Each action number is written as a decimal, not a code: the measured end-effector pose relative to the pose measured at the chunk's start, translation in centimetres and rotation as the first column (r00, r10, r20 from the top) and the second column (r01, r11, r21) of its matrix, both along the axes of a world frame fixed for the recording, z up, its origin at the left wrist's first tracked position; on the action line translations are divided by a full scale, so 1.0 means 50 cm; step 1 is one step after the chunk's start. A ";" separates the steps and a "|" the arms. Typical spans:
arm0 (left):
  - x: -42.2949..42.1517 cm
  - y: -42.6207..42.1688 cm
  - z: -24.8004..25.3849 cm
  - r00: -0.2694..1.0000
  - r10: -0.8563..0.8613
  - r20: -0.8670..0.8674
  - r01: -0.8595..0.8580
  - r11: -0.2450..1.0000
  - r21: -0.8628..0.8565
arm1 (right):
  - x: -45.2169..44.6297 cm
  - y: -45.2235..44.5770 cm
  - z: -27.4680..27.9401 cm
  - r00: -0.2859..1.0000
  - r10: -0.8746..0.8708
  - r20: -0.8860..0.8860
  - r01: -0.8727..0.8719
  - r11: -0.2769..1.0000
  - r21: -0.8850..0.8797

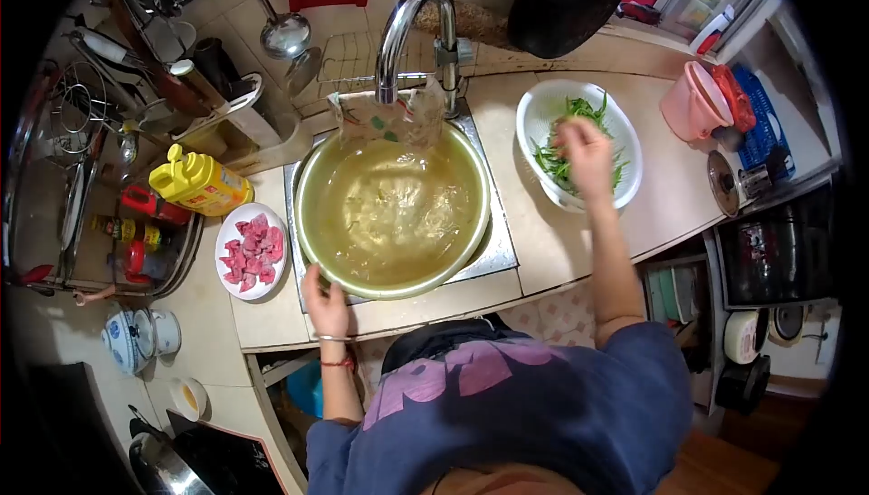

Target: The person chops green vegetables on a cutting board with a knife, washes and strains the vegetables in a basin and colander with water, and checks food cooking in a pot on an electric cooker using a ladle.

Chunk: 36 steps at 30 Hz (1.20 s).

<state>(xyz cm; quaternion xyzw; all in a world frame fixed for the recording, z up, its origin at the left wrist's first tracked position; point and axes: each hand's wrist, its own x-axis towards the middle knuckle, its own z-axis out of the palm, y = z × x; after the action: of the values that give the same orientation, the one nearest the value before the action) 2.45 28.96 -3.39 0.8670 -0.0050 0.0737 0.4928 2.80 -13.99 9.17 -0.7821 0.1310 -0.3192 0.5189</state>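
R hand [584, 153] is in the white colander [628, 138], fingers curled at the greens [550, 166], can't tell if it's gripping any tbh. L hand [326, 305] is loosely open at the basin's [407, 293] rim. Colander's on the bench [674, 183], basin's full of water under the faucet [389, 52]. Plate [277, 273] w/ cut meat [255, 255] left of that, yellow bottle [201, 185] behind it.
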 end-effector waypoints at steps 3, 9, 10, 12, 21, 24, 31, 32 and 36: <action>-0.029 0.032 0.046 0.929 -0.011 -0.369 -0.262 0.685 -0.680 | -0.027 -0.107 0.012 0.883 -0.272 -0.383 -0.045 0.764 -0.644; 0.026 0.030 0.034 0.823 -0.370 -0.431 -0.315 0.333 -0.888 | -0.050 -0.017 0.010 0.942 -0.335 0.039 0.248 0.611 -0.752; 0.034 0.032 0.041 0.794 -0.347 -0.499 -0.352 0.407 -0.843 | -0.050 0.035 0.000 0.974 -0.227 0.008 0.186 0.777 -0.602; 0.052 0.039 0.001 0.771 -0.408 -0.488 -0.246 0.517 -0.820 | -0.051 0.111 -0.063 0.969 0.035 -0.243 -0.141 0.890 -0.433; 0.065 -0.009 0.044 0.952 0.013 -0.307 -0.260 0.567 -0.782 | -0.062 0.236 -0.240 0.805 0.272 -0.528 -0.508 0.775 -0.375; 0.076 0.002 0.087 0.973 0.031 -0.230 -0.200 0.614 -0.763 | -0.070 0.249 -0.244 0.755 0.340 -0.560 -0.592 0.721 -0.361; 0.065 -0.023 0.155 0.994 0.041 -0.100 -0.100 0.703 -0.704 | -0.073 0.241 -0.250 0.772 0.357 -0.526 -0.581 0.731 -0.357; 0.064 -0.026 0.160 0.996 0.043 -0.084 -0.090 0.709 -0.699 | -0.075 0.238 -0.253 0.775 0.368 -0.513 -0.587 0.719 -0.371; 0.062 -0.032 0.175 0.996 0.034 -0.077 -0.076 0.750 -0.656 | -0.083 0.237 -0.254 0.775 0.397 -0.491 -0.605 0.690 -0.397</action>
<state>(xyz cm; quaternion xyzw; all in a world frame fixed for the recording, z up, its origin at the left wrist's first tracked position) 5.57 27.34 5.34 0.6396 0.0616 0.0590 0.7639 -1.34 -2.12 -3.51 -0.9445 -0.0919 -0.0331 0.3137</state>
